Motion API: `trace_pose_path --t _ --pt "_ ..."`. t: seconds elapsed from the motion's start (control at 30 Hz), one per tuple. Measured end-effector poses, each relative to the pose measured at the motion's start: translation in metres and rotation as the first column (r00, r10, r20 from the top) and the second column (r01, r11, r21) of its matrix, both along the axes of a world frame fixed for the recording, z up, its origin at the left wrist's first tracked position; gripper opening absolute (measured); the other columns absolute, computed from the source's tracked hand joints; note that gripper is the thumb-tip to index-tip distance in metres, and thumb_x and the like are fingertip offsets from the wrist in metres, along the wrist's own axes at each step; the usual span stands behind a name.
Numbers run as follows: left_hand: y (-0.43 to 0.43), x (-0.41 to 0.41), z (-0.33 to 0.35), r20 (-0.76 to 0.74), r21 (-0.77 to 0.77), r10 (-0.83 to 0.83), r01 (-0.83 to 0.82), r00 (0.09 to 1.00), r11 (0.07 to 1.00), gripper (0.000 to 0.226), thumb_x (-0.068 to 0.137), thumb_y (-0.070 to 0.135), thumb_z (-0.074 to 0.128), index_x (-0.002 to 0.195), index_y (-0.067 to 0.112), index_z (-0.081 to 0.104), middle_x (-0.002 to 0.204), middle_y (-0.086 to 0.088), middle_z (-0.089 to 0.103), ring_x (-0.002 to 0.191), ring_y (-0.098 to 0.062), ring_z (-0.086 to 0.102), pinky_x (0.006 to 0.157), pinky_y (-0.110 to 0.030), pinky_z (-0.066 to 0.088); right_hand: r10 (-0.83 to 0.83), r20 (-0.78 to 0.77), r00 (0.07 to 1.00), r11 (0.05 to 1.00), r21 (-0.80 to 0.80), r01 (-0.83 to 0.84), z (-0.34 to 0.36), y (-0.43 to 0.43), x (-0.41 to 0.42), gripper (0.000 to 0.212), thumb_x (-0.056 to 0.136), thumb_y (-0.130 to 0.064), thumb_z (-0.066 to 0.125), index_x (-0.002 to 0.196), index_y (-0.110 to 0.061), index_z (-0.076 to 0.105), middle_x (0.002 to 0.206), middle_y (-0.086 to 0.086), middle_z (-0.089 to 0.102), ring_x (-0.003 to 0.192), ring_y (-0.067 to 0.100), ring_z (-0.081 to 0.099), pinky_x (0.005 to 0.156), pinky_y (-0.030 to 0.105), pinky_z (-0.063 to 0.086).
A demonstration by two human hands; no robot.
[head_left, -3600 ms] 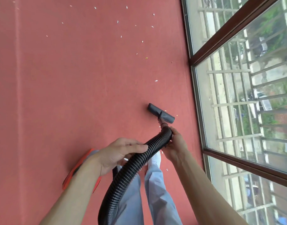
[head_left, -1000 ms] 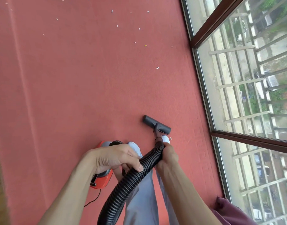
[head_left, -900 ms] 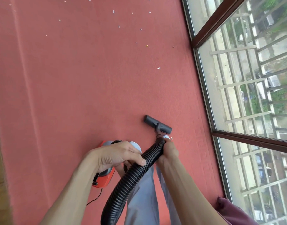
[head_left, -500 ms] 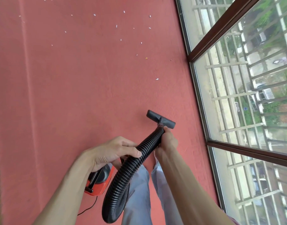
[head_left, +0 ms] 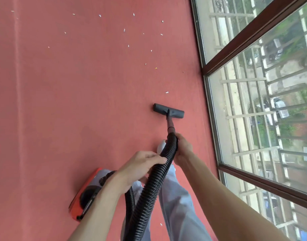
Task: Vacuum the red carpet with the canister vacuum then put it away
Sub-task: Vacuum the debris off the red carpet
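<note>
The red carpet (head_left: 76,101) fills the floor. A black ribbed vacuum hose (head_left: 154,185) runs up from the bottom to a short wand ending in a dark flat nozzle (head_left: 168,111), which lies on the carpet near the window. My left hand (head_left: 140,168) grips the hose from above at mid-length. My right hand (head_left: 182,148) grips the hose's front end just behind the wand. The orange canister vacuum (head_left: 86,192) sits on the carpet by my left forearm, partly hidden by it.
Several small white scraps (head_left: 128,46) lie scattered on the carpet beyond the nozzle, one scrap (head_left: 166,92) just ahead of it. A floor-to-ceiling window with a dark brown frame (head_left: 218,136) bounds the right side. My grey trouser legs (head_left: 177,206) stand below the hose.
The nozzle has slid forward along the carpet toward the nearest white scrap, and more of the wand shows ahead of my right hand. Both hands keep their grip on the hose.
</note>
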State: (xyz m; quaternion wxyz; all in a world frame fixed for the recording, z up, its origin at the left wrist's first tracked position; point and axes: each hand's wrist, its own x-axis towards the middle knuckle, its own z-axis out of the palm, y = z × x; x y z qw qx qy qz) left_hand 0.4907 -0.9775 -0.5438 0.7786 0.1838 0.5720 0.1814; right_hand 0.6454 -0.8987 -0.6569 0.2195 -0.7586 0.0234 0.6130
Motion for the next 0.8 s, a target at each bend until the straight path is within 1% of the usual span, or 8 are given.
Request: trace_pose_path --t 0.1,0.2,0.3,0.43,0.53,0.63,0.7,0.8 --pt "0.021 0.002 -0.009 -0.005 -0.021 -0.009 0.008 1.000 1.000 0.033 0.092 0.037 0.065 0.097 0.005 0.072 0.072 -0.001 0.066 0.066 -0.017 0.062 0.055 -0.025 0.048 0.038 -0.004 0.999 0.999 -0.020 -0.038 -0.017 0.017 0.001 0.056 0.079 -0.034 0.072 0.120 0.004 0.061 0.091 0.016 0.066 0.063 0.023 0.062 0.052 0.029 0.051" --pt "0.054 0.004 -0.015 -0.007 -0.033 0.038 -0.038 0.999 0.999 0.032 0.093 0.038 0.064 0.099 0.008 0.073 0.073 -0.001 0.066 0.067 -0.019 0.062 0.063 -0.032 0.049 0.056 0.004 0.998 0.998 0.004 -0.056 -0.024 0.058 0.002 0.049 0.083 -0.029 0.072 0.118 0.004 0.062 0.093 0.017 0.067 0.067 0.024 0.063 0.052 0.029 0.053" --pt "0.096 0.011 -0.021 -0.035 -0.037 0.088 -0.089 0.996 0.995 0.025 0.094 0.035 0.064 0.100 0.014 0.076 0.072 0.002 0.068 0.064 -0.016 0.061 0.062 -0.029 0.047 0.080 0.004 0.997 0.996 0.048 -0.080 -0.024 0.112 0.001 0.044 0.086 -0.027 0.070 0.117 0.003 0.061 0.096 0.017 0.067 0.068 0.022 0.063 0.049 0.027 0.051" --pt "0.144 0.016 -0.015 -0.050 -0.024 0.167 -0.168 0.985 0.985 0.023 0.094 0.030 0.063 0.101 0.012 0.076 0.080 -0.004 0.070 0.074 -0.020 0.062 0.070 -0.038 0.046 0.088 -0.049 0.995 0.993 0.078 -0.084 -0.012 0.176 -0.006 0.049 0.086 -0.032 0.070 0.119 0.003 0.060 0.095 0.015 0.064 0.065 0.022 0.060 0.052 0.029 0.052" --pt "0.171 0.007 0.000 -0.012 0.001 0.145 -0.145 0.989 0.989 0.025 0.093 0.030 0.062 0.101 0.010 0.075 0.083 -0.009 0.071 0.075 -0.019 0.062 0.072 -0.037 0.046 0.058 -0.111 0.992 0.995 0.093 -0.048 0.002 0.204 -0.009 0.044 0.086 -0.031 0.071 0.113 0.002 0.061 0.093 0.015 0.060 0.060 0.020 0.057 0.052 0.028 0.050" --pt "0.194 -0.011 0.011 -0.025 0.025 0.066 -0.066 0.997 0.998 0.032 0.086 0.041 0.066 0.101 0.014 0.075 0.097 -0.017 0.075 0.078 -0.018 0.066 0.070 -0.032 0.048 0.009 -0.180 0.984 0.996 0.087 0.007 0.004 0.211 -0.010 0.045 0.084 -0.032 0.071 0.112 0.001 0.060 0.092 0.015 0.052 0.058 0.018 0.049 0.056 0.030 0.042" --pt "0.206 -0.019 0.011 -0.052 0.041 0.018 -0.016 0.998 0.999 0.039 0.078 0.047 0.066 0.103 0.019 0.076 0.101 -0.014 0.075 0.082 -0.016 0.068 0.071 -0.030 0.048 -0.005 -0.201 0.980 0.998 0.066 0.018 -0.001 0.214 -0.011 0.047 0.084 -0.034 0.070 0.113 0.000 0.058 0.092 0.016 0.051 0.051 0.014 0.047 0.050 0.027 0.040" --pt "0.221 -0.023 0.003 -0.050 0.040 0.041 -0.039 0.998 0.998 0.040 0.078 0.049 0.066 0.103 0.020 0.076 0.101 -0.014 0.075 0.082 -0.014 0.068 0.072 -0.029 0.048 -0.024 -0.207 0.978 0.997 0.071 0.040 -0.006 0.227 -0.017 0.046 0.088 -0.030 0.068 0.118 0.004 0.057 0.091 0.018 0.054 0.046 0.014 0.051 0.040 0.023 0.044"
